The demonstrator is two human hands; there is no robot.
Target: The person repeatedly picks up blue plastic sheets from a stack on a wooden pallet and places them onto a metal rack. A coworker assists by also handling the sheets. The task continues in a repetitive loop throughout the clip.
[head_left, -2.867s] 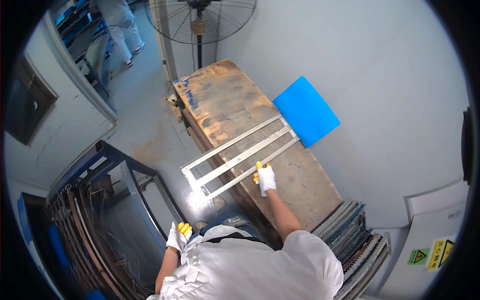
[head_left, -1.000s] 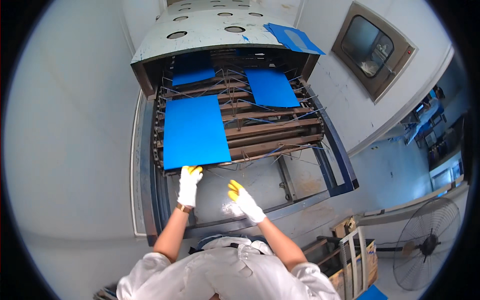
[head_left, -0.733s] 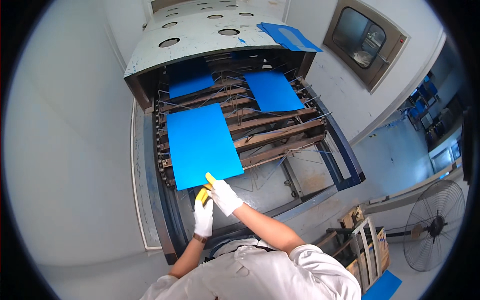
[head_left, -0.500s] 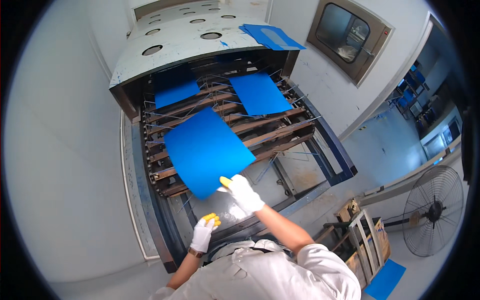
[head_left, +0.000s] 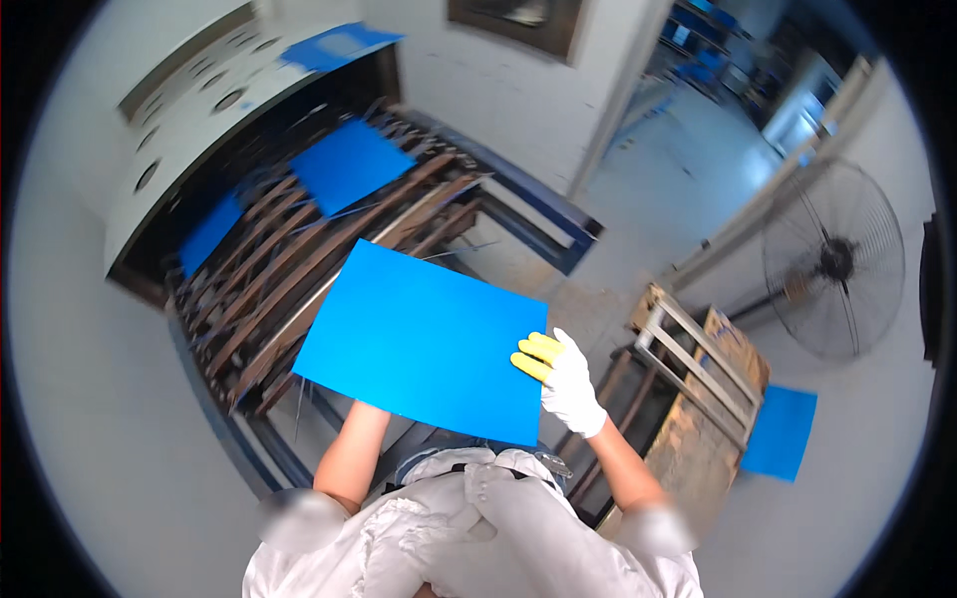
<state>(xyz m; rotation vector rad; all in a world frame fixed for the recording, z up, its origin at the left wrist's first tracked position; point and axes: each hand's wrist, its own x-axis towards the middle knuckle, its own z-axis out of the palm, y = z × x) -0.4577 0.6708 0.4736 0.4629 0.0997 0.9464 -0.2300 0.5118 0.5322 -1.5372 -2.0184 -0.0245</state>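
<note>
A blue rectangular sheet [head_left: 424, 344] is held up in front of my body, its broad face toward me. My right hand [head_left: 570, 387], in a white glove with yellow fingertips, grips its right edge. The fingers lie over the face there. My left forearm [head_left: 355, 453] runs up beneath the sheet's lower edge. The sheet hides my left hand, so its fingers do not show. Beyond the sheet stands a conveyor of brown slats with wire supports [head_left: 261, 249]. Two more blue sheets lie on it: one in the middle [head_left: 349, 167], one farther left [head_left: 209, 235].
A white oven hood [head_left: 189, 110] with round holes covers the conveyor's far end; blue sheets [head_left: 339, 47] rest on top. At right are a wooden stand with a metal frame [head_left: 698, 374], a black fan [head_left: 835, 257] and another blue sheet [head_left: 781, 434]. A doorway opens at upper right.
The sheet has come off the conveyor toward my body. My left hand has gone from beside it to beneath it. The view has turned right, toward the wooden stand.
</note>
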